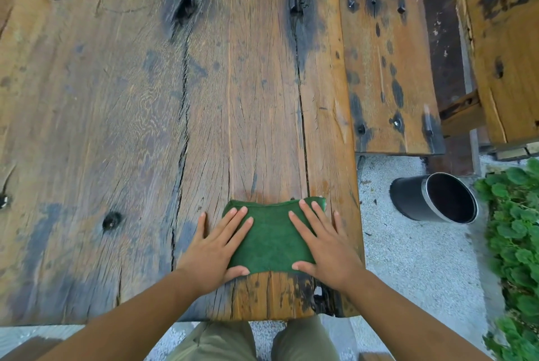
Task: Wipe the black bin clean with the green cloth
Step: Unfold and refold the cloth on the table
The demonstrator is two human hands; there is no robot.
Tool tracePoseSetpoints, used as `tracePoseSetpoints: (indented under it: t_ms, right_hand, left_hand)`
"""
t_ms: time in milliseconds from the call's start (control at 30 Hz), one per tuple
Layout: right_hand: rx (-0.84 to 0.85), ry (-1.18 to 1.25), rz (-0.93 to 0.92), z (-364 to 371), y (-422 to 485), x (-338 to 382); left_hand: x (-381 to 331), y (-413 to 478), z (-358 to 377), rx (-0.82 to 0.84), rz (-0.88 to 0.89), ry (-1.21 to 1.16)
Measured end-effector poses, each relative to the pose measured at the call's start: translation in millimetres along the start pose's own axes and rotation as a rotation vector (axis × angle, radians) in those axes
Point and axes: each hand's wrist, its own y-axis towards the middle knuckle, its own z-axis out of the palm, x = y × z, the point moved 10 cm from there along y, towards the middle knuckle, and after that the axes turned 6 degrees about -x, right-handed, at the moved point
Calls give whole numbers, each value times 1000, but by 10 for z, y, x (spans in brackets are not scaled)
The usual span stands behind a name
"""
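Note:
A green cloth (272,236) lies flat near the front right corner of a weathered wooden table (145,112). My left hand (215,247) rests palm down on the cloth's left side, fingers spread. My right hand (323,241) lies flat on its right side in the same way. Neither hand grips the cloth. The black bin (434,197) stands on the ground to the right of the table, tilted so its dark inside and silver rim face me. It is well apart from both hands.
A wooden bench (388,63) runs along the table's right side, with another wooden surface (501,48) beyond it. Pale gravel ground (414,258) surrounds the bin. Green leafy plants (516,232) grow at the far right. My legs show below the table edge.

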Motion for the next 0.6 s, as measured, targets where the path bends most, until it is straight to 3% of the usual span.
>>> tracePoseSetpoints:
  t_ms: [100,433,533,600]
  right_hand:
    - [11,23,20,26,12,15]
    - [218,-96,141,-255,51,218]
    - [117,-4,176,-816,102,310]
    - [22,13,171,-1274,118,348]
  left_hand:
    - [0,7,61,27,2,2]
    - [-184,63,-101,358,-72,71]
    - [-178,147,-637,360,-89,-14]
    - [-108,229,-1106,261,-130,-89]
